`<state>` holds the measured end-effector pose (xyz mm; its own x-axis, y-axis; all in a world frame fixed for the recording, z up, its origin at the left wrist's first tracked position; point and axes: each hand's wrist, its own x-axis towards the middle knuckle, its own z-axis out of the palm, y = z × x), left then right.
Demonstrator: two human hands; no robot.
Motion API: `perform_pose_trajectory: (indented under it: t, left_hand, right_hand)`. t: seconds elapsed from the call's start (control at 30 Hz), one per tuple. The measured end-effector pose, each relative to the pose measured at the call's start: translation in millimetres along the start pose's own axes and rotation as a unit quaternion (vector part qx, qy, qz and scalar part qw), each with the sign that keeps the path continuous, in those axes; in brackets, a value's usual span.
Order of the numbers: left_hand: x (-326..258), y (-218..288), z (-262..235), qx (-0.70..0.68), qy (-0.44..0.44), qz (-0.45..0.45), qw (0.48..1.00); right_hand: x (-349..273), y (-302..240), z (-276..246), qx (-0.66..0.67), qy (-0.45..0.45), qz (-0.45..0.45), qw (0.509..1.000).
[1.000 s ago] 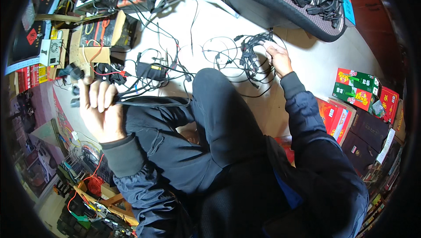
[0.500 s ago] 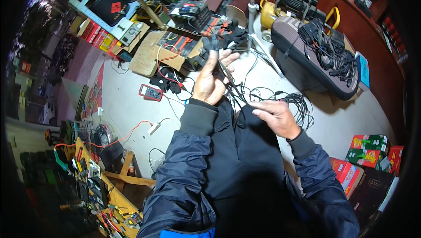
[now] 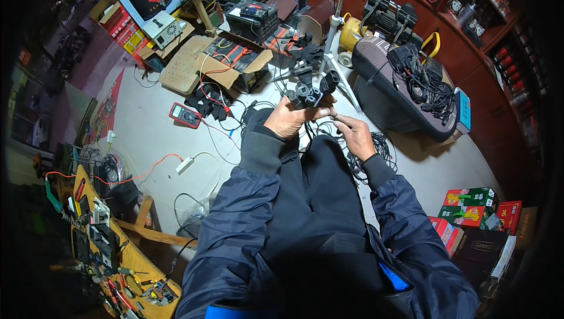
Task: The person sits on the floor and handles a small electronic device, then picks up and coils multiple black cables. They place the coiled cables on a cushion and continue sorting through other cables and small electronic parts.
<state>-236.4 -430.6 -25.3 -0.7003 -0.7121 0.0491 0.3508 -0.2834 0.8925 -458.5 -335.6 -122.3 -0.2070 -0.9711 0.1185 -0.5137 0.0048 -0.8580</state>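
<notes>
Left hand: I see it clutching black plugs, grip partly out of sight | right hand: I cannot tell whether it pinches anything | cables: part-hidden behind right cuff

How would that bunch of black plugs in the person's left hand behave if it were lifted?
The black plugs look chunky, so they're probably stiff. They splay in several directions above the left hand, so might slip apart in a loose grip. The cables below curve, so they would likely flop.
</notes>
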Motion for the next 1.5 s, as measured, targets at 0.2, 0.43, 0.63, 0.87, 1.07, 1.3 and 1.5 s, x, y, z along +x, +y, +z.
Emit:
perform_pose_trajectory:
  t: [0.2, 0.43, 0.63, 0.87, 1.07, 1.3, 1.5]
  left_hand:
    - [4.7, -9.2, -1.1, -0.053, 0.019, 0.045, 0.997]
    - [10.2, 0.5, -66.1, -0.36, 0.081, 0.188, 0.91]
    - [-11.5, 11.8, -123.4, -0.447, 0.141, 0.185, 0.863]
    - [-20.9, 15.3, -150.8, -0.347, 0.22, 0.192, 0.891]
    - [-18.5, 19.4, -160.6, -0.287, 0.282, 0.17, 0.899]
    - [-17.8, 22.1, -163.1, -0.136, 0.443, 0.138, 0.876]
    - [-11.4, 23.6, -157.2, -0.243, 0.333, 0.143, 0.9]
  right_hand:
    - [-5.4, -15.4, -4.3, -0.019, -0.008, 0.015, 1.0]
    - [-29.0, 44.4, -67.3, -0.087, -0.043, -0.027, 0.995]
    - [-10.9, 117.6, -133.4, -0.34, 0.095, -0.007, 0.936]
    - [58.9, 117.5, -141.8, -0.286, 0.069, 0.107, 0.95]
    - [123.1, 83.3, -129.8, -0.102, 0.27, -0.204, 0.936]
    - [142.8, 142.9, -74.8, -0.076, 0.186, -0.119, 0.972]
    - [137.2, 226.2, -45.1, -0.181, 0.097, -0.054, 0.977]
